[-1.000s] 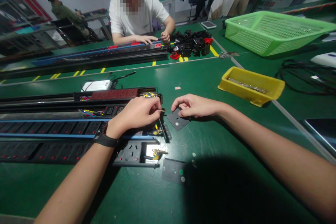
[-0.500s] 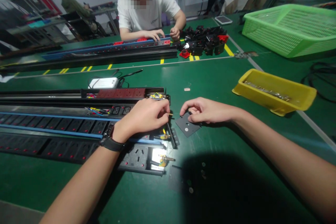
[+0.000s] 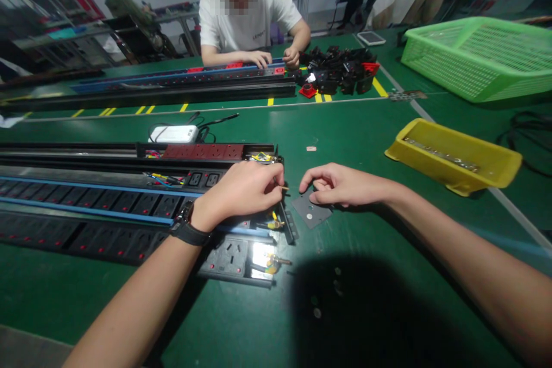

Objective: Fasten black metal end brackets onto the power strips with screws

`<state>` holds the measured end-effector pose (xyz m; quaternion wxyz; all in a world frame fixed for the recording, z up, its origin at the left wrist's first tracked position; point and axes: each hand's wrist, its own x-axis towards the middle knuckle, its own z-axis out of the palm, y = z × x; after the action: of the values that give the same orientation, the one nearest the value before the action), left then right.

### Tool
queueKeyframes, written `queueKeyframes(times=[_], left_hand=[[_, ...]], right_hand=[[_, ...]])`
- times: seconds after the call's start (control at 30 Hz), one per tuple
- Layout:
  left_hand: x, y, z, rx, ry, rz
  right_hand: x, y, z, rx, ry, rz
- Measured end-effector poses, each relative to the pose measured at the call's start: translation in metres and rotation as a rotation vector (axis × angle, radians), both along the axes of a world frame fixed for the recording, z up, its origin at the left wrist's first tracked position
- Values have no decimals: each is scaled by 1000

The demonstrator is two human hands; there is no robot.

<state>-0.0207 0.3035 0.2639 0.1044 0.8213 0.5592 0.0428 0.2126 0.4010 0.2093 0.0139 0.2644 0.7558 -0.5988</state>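
My left hand (image 3: 252, 187) is closed at the end of the power strips, thumb and forefinger pinching a thin brass-coloured screw (image 3: 284, 188) whose tip pokes out. Just right of it, my right hand (image 3: 338, 184) grips the far edge of a dark square end plate (image 3: 311, 211) with holes, thumb on top, close to the table. A narrow black end piece (image 3: 287, 224) stands across the strip ends below my left fingers. Nearer to me, a black socket strip (image 3: 226, 259) has a brass screw (image 3: 282, 261) with a yellow-green wire sticking out.
A yellow bin (image 3: 457, 169) of small metal parts stands on the right, with a green basket (image 3: 470, 69) behind. Across the table a co-worker (image 3: 259, 29) handles another strip beside piled black sockets (image 3: 340, 69). A white adapter (image 3: 175, 134) lies behind the strips.
The whole view has shifted slightly. Both hands keep nearly the same pose, the left on the screw and the right at the plate, which looks slightly flatter to the table.
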Motion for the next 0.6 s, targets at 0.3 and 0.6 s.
queueKeyframes(times=[0.3,0.6], left_hand=[[0,-1,-2,36,5,-10],[-1,0,-4,77,18,-25]], right_hand=[[1,-13,0,125,97,-122],[23,-72,22,357,198,-464]])
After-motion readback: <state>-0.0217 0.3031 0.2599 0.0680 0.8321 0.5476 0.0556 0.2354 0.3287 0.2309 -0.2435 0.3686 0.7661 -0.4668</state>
